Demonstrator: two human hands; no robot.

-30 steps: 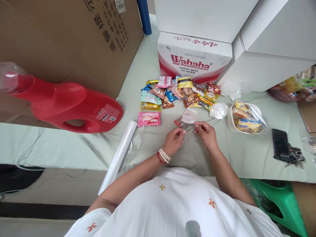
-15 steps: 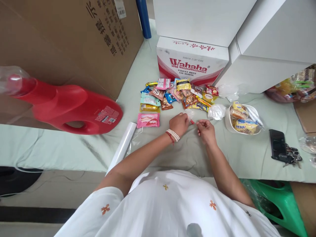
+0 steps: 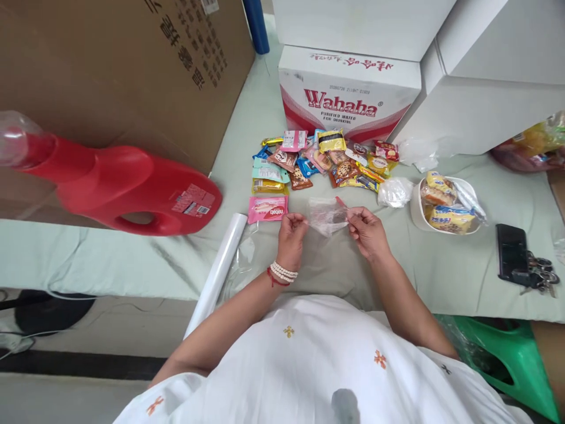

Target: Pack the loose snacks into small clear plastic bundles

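A small clear plastic bag with a red strip along its upper right edge is spread between my hands, over the cloth. My left hand, with a bead bracelet on the wrist, pinches its left side. On the right side, my right hand pinches the bag near the red strip. Just beyond the hands lies a pile of wrapped snacks. A pink wafer packet lies flat beyond my left hand. To the right of the pile sits a crumpled clear plastic bundle.
A white tub of wrapped snacks stands at the right, then a phone with keys. On the left are a red jug, a large cardboard box and a white roll. A Wahaha carton stands behind the pile.
My hands have moved apart, the left one leftward and toward me. The plastic bag, bunched up before, now hangs spread between them. The view has shifted slightly.
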